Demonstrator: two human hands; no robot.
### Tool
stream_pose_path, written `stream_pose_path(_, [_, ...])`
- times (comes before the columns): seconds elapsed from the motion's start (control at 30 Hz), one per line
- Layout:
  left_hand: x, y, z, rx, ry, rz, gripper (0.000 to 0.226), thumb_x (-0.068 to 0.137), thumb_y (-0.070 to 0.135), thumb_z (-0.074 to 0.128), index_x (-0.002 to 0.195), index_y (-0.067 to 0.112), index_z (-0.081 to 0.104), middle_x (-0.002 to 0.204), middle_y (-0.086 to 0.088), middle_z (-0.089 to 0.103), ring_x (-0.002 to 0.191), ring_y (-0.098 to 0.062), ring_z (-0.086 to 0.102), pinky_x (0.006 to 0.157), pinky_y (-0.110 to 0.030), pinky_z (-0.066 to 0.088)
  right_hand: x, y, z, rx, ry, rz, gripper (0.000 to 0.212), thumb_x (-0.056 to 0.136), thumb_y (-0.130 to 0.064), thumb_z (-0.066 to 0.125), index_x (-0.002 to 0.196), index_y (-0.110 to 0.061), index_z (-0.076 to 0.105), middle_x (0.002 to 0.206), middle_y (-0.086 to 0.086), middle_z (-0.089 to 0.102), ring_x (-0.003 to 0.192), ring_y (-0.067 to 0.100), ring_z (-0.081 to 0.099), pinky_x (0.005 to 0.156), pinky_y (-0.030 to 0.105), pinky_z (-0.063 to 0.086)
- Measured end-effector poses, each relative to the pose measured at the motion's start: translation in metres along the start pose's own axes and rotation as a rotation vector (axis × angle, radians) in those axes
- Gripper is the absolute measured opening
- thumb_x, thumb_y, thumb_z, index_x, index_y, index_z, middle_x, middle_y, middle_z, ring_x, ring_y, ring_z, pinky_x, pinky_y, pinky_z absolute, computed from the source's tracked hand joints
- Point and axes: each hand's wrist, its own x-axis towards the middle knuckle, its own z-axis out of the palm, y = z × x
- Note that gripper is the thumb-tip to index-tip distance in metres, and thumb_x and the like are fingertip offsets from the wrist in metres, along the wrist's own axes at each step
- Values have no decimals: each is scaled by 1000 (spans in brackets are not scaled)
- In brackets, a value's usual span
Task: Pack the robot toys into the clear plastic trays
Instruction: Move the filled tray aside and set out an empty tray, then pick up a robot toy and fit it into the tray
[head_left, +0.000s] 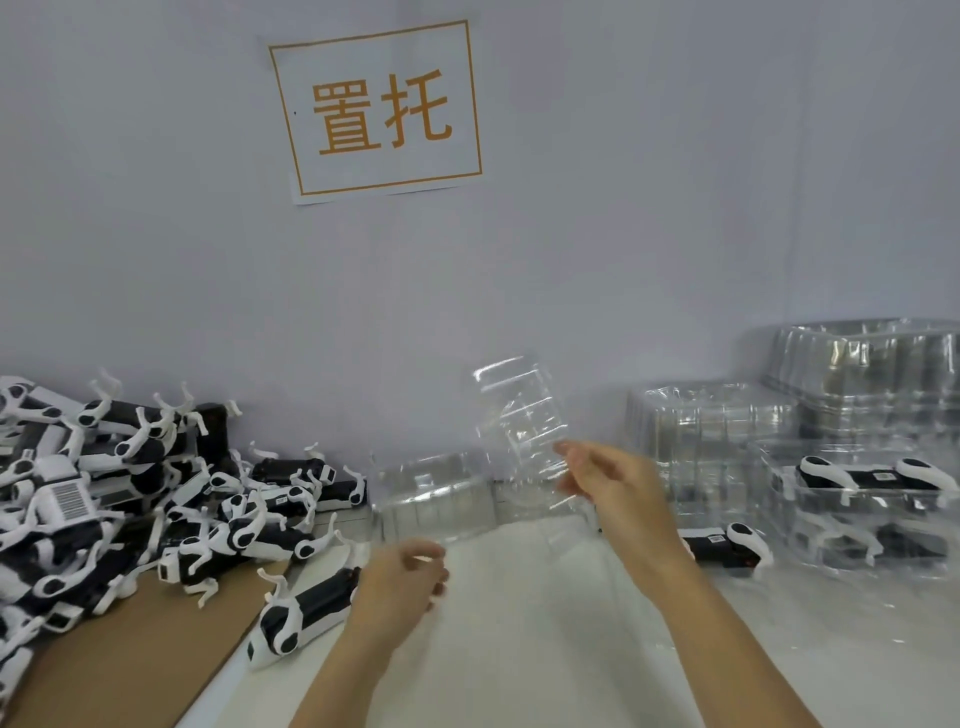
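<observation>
Left hand: left hand (402, 577) sat at about 6 o'clock in the view, fingers loosely curled, fingertips at the near edge of a clear plastic tray; whether it truly gripped that edge could not be told.
Right hand: right hand (608, 483) was raised at about 4 o'clock from centre, its thumb and fingers pinching the lower edge of a thin clear plastic tray (519, 415), which stood nearly upright in the air, blurred.
Tray on table: low clear moulded plastic tray (436, 499) rested on the white tabletop (545, 623) just beyond the left hand, at 11 o'clock from it.
Nearest toy: single black-and-white robot dog toy (301, 613) lay on its side at 9 o'clock from the left hand, just beside the wrist, partly on the flat brown cardboard sheet (130, 649).
Toy heap: tangled pile of black-and-white robot dog toys (130, 493) filled the 9 o'clock side, against the wall.
Packed trays: clear trays holding robot toys (857, 499) stood at 3 o'clock, stacked.
Empty tray stacks: nested stacks of clear plastic trays (857, 374) rose behind them, at 2 o'clock.
Wall sign: white paper sign with orange border and orange characters (376, 111) hung on the pale wall at 12 o'clock.
</observation>
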Motion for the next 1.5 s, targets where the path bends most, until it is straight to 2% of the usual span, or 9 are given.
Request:
stream_pose_path(0.17, [11, -19, -44, 601, 553, -31, 40, 90, 28, 65, 129, 24, 57, 137, -12, 51, 128, -36, 36, 105, -46, 31, -1, -4, -11, -193, -250, -2, 14, 91, -16, 70, 99, -23, 77, 78, -1, 75, 74, 6, 68, 65, 11, 46])
stream_pose_path(0.27, [10, -29, -57, 846, 433, -214, 44, 92, 43, 56, 134, 33, 52, 142, -7, 49, 134, -36, 32, 111, -45, 23, -4, -6, -11, -519, -426, 34, 18, 82, -22, 80, 98, -28, 79, 81, -11, 70, 73, -5, 59, 67, 6, 43])
stream_pose_path(0.5, [13, -31, -65, 968, 87, -250, 33, 90, 18, 34, 100, 47, 47, 130, 1, 54, 132, -35, 31, 107, -52, 16, -13, -12, 0, -931, -817, 346, 26, 77, -47, 78, 98, -32, 78, 94, -19, 74, 91, -1, 66, 80, 21, 46])
stream_pose_path(0.87, [0, -20, -47, 1099, 24, -154, 41, 83, 24, 49, 117, 46, 46, 121, 10, 54, 137, -35, 30, 111, -44, 22, -9, -8, -4, -718, -643, 204, 24, 98, -38, 56, 107, -26, 74, 86, -12, 75, 73, -1, 70, 72, 19, 50])
stream_pose_path(1.03, [-1, -1, -50, 658, 222, 74, 45, 75, 31, 72, 107, 46, 45, 102, 5, 66, 108, -27, 58, 103, -43, 41, -7, -5, 5, -675, -520, 118, 21, 99, -35, 55, 96, -29, 75, 82, -12, 74, 75, 1, 69, 68, 16, 50])
stream_pose_path(1.17, [-11, 33, -50, 180, 134, 459, 46, 76, 9, 76, 109, 37, 61, 93, 8, 71, 86, -12, 66, 71, -21, 52, -9, -7, 21, -382, -374, 218, 35, 104, -38, 41, 100, -20, 71, 81, -3, 76, 77, 11, 73, 69, 21, 53])
stream_pose_path(1.3, [-26, 61, -20, 144, 0, 738, 58, 76, 6, 79, 121, 39, 63, 113, 20, 68, 109, -1, 62, 93, -22, 47, -13, -10, 32, 221, -403, 633, 62, 99, -64, 33, 119, -14, 65, 101, 15, 75, 93, 31, 74, 80, 40, 59])
stream_pose_path(1.43, [-41, 63, 24, 429, -151, 893, 76, 80, 6, 69, 124, 64, 46, 138, 46, 37, 141, 19, 10, 116, -16, -9, -12, -6, 19, 780, -441, 709, 63, 93, -60, 48, 125, -9, 69, 130, 13, 65, 114, 33, 64, 101, 49, 47])
stream_pose_path(1.5, [-36, 58, 29, 522, -230, 908, 75, 88, 7, 65, 126, 67, 42, 148, 44, 21, 143, 18, -3, 115, -19, -16, -9, -3, 11, 823, -298, 660, 44, 89, -42, 65, 114, -6, 74, 126, 11, 67, 108, 29, 64, 104, 47, 46])
